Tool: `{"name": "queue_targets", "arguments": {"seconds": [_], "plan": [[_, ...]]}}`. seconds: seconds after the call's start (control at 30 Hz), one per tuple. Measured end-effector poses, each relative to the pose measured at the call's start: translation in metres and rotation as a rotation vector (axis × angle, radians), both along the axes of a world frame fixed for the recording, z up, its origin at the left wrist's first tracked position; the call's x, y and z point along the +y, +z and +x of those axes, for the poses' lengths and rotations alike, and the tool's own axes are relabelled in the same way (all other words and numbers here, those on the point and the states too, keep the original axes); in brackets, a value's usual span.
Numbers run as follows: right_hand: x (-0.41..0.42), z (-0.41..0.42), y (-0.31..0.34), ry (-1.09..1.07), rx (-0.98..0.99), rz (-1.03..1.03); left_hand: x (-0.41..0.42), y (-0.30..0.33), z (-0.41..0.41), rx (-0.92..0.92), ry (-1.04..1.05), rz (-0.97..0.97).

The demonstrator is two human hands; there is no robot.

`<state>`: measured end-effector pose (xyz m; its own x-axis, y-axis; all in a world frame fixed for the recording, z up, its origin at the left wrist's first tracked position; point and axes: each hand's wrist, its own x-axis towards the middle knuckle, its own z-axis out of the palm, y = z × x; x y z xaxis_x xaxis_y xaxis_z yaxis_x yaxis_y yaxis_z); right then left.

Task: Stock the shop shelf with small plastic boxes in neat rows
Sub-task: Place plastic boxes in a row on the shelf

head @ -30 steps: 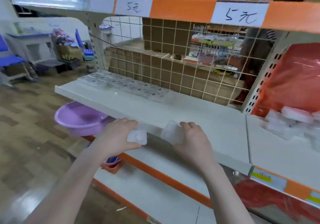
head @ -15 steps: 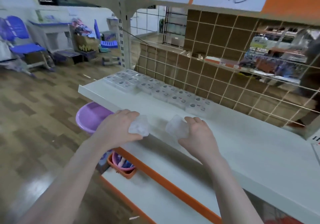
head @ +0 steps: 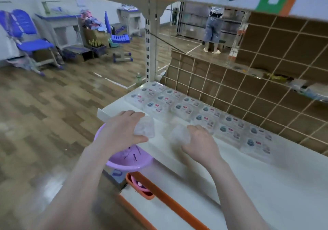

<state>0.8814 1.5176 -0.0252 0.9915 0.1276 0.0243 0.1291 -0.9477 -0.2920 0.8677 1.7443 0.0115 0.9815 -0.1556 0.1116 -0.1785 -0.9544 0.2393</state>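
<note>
My left hand (head: pixel 122 130): curled round one clear box (head: pixel 144 127), above the shelf's front corner.
My right hand (head: pixel 198 141): gripping a second box (head: pixel 179 135), just over the white shelf (head: pixel 266 185).
Stocked rows (head: pixel 195 112): two lines of boxes along the back grid (head: pixel 266 80).
Left to do: I judge most of the front shelf still unfilled.
</note>
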Motion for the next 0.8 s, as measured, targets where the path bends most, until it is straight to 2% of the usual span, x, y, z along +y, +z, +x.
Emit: {"name": "queue_targets", "arguments": {"seconds": [0.3,0.5,0.8], "plan": [[0.022,0.024,-0.009,-0.182,0.081,0.002,0.028,-0.007,0.072,0.055,-0.226,-0.08],[0.036,0.033,-0.004,-0.24,0.16,-0.079,0.045,-0.01,0.101,0.071,-0.339,-0.12],[0.061,0.048,0.003,-0.285,0.137,-0.154,0.058,-0.009,0.121,0.092,-0.437,-0.134]]}}
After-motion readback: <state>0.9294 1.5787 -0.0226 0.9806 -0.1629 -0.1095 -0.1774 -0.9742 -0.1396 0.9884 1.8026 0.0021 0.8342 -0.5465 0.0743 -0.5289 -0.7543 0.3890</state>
